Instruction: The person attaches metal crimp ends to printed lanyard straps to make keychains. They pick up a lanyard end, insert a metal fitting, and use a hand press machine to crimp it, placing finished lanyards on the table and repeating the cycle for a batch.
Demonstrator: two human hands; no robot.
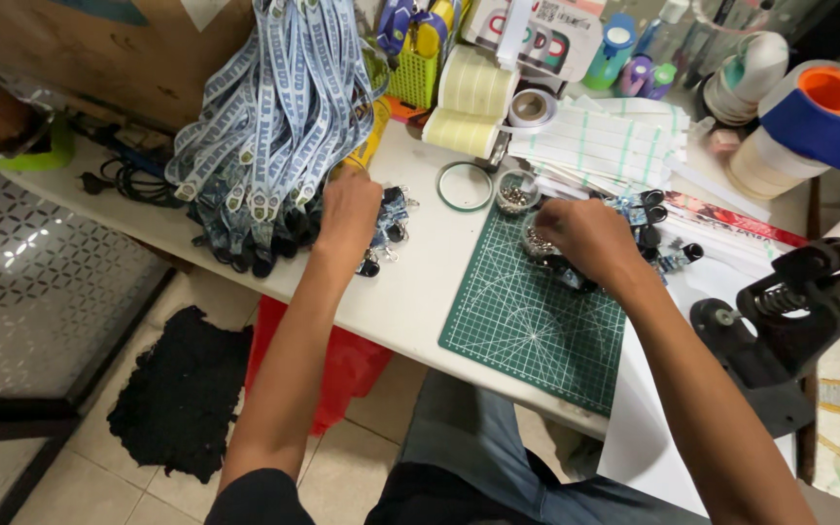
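Your left hand (347, 209) rests knuckles-up on the heap of blue-and-white lanyards (264, 126); whether its fingers pinch one, I cannot tell. Your right hand (585, 238) curls closed over small dark clip pieces (658, 243) on the green cutting mat (537, 321). Draw one strap free before lifting, and keep parts near the little dish of rivets (515, 194). The white table (401, 292) is crowded; a tiled floor (99, 476) lies below.

Two hands are over the counter (410, 292): the left hand (347, 209) and the right hand (585, 238). One green cutting mat (527, 326), one black press tool (780, 331), two pale tape rolls (469, 102), one small dish of rivets (515, 194), one lanyard bundle (264, 126) too dense to count.
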